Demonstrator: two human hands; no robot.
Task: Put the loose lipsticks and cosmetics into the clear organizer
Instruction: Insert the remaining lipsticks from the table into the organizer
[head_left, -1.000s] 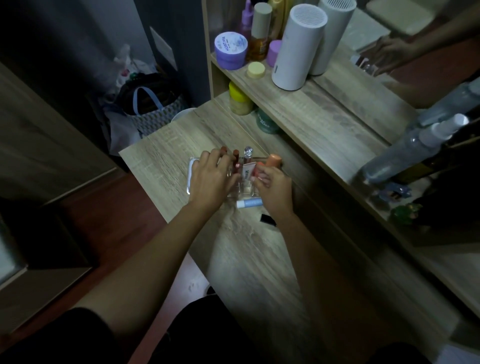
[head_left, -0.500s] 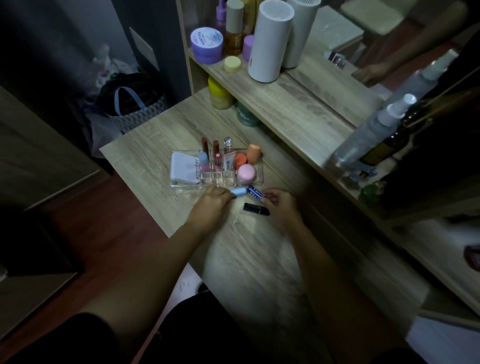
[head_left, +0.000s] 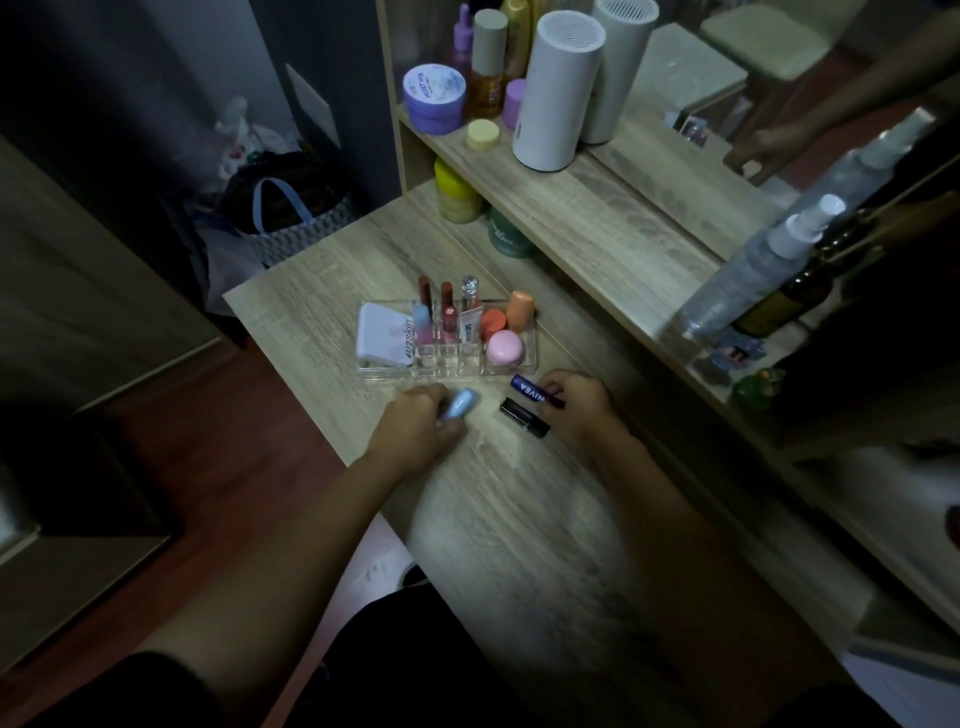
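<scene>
Two hands low on the counter, just near of the clear organizer. Left hand curled around a light-blue tube, fingers pinching it from the side, cap end pointing far-right toward the organizer. Right hand gripping the near end of a dark-blue Nivea stick, fingertips closed on it, label up. Between the two, a black lipstick lying flat and loose, just beside the right hand (touching or not, cannot tell).

Organizer already well stocked: white compact in the left bay, several upright lip tubes in the middle slots, a pink round balm and orange pieces on the right. Both sticks held by one end, probably so the free end can drop upright into a slot. Likely three items left to stow.
</scene>
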